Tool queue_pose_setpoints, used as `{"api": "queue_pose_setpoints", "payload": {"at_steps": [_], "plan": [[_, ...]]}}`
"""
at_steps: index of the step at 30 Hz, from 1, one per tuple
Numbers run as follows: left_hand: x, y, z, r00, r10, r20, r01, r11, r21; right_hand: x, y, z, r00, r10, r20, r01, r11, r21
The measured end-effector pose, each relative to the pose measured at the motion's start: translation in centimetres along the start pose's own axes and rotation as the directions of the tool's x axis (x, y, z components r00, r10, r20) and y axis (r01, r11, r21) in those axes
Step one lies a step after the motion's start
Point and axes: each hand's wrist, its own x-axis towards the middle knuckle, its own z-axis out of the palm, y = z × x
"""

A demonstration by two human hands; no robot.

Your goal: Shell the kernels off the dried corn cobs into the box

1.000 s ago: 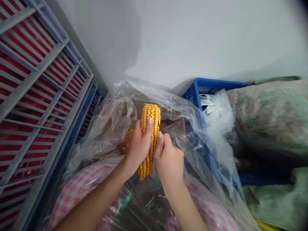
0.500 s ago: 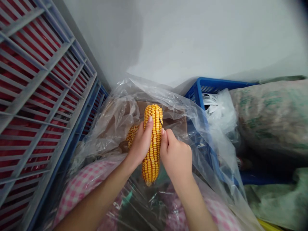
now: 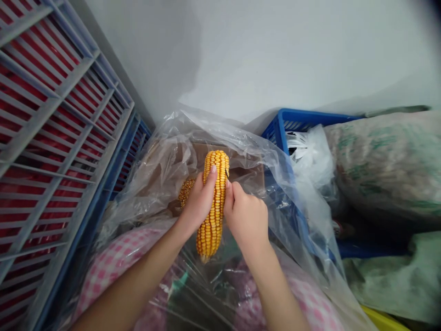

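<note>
The right hand (image 3: 247,214), curled tight round a dark tool (image 3: 227,173), has edged closer to the corn cob (image 3: 212,227) the left hand (image 3: 198,201) clasps above the box (image 3: 251,177), below its far edge, so the tip probably bites firmer.

The yellow ear of corn (image 3: 214,216) is slanting in the left hand (image 3: 199,200) — kernels sitting in close rows, the narrower end pointing to the near side. A thin dark tool (image 3: 226,173), mostly hidden, is showing at its right edge.
</note>
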Motion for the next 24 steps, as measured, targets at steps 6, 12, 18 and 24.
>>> {"api": "queue_pose_setpoints", "payload": {"at_steps": [6, 12, 18, 24], "plan": [[0.7, -0.7, -0.9, 0.99, -0.134, 0.052, 0.14, 0.984, -0.113, 0.5, -0.1, 0.9, 0.999, -0.035, 0.039, 0.035, 0.999, 0.006], [0.7, 0.5, -1.2, 0.897, -0.323, 0.303, 0.421, 0.834, -0.356, 0.9, 0.2, 0.5, 0.997, -0.065, 0.034, 0.064, 0.998, 0.026], [-0.3, 1.1, -1.2, 0.963, -0.173, 0.208, 0.221, 0.948, -0.231, 0.1, 0.5, -1.2, 0.998, 0.015, 0.064, -0.03, 0.971, 0.236], [-0.1, 0.6, -1.5, 0.999, -0.031, 0.029, 0.032, 0.999, -0.023, -0.2, 0.6, -1.5, 0.988, 0.065, 0.141, -0.121, 0.891, 0.438]]}}
